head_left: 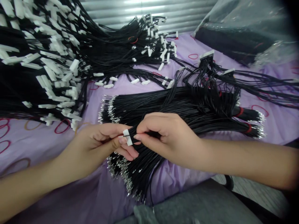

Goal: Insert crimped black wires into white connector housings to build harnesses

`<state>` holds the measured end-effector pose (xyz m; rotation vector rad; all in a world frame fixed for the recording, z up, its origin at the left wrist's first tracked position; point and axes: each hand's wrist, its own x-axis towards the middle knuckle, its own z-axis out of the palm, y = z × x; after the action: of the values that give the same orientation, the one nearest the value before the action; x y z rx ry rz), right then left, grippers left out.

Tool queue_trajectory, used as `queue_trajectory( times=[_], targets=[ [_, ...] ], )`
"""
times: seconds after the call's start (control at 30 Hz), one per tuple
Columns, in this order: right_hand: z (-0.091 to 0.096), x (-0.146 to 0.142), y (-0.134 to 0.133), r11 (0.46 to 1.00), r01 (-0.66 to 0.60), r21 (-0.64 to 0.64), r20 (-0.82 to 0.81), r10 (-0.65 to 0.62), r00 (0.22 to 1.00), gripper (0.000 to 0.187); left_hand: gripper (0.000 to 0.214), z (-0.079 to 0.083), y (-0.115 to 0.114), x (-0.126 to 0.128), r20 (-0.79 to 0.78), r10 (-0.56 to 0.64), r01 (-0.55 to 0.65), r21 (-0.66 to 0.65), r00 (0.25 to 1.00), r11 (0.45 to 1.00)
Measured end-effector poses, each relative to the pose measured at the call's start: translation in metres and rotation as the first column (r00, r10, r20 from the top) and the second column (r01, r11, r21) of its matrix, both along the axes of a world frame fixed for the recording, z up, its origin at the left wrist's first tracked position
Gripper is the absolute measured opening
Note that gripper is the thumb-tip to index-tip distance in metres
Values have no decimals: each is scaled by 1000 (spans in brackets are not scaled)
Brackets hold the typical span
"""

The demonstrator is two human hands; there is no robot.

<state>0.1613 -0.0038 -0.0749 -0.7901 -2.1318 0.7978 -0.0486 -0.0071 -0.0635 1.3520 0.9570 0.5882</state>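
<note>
Between thumb and fingers, my left hand (100, 141) pinches a small white plastic connector (128, 137). Close at its right side, my right hand (165, 133) is closed in a pinch on a black wire (135, 137) at the connector. Beneath both hands lie loose bundles of black wires (149, 161), their bare ends tipped with silvery metal terminals (126, 174). My fingers hide part of the connector and the exact spot where the wire meets it.
A big heap of black cables with white connectors (53, 68) fills the left, and another bunch (158, 46) lies behind. Partly wired connectors (207, 54) rest on the wires. Red rubber bands (62, 126) dot the purple cloth (93, 199). A clear plastic bag (247, 28) stands back right.
</note>
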Motion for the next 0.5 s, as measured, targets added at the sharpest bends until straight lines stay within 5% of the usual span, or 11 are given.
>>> queue_trajectory(
  times=[0.17, 0.37, 0.5],
  targets=[
    [2, 1, 3, 1000, 19, 17, 77, -20, 997, 14, 8, -2, 0, 0, -17, 27, -28, -29, 999, 999],
    [30, 18, 0, 953, 115, 279, 62, -137, 989, 15, 13, -7, 2, 0, 92, 129, -119, -114, 987, 986],
    [24, 19, -1, 961, -21, 274, 141, -18, 990, 17, 7, -6, 2, -3, 99, 110, -94, -154, 989, 984]
  ],
)
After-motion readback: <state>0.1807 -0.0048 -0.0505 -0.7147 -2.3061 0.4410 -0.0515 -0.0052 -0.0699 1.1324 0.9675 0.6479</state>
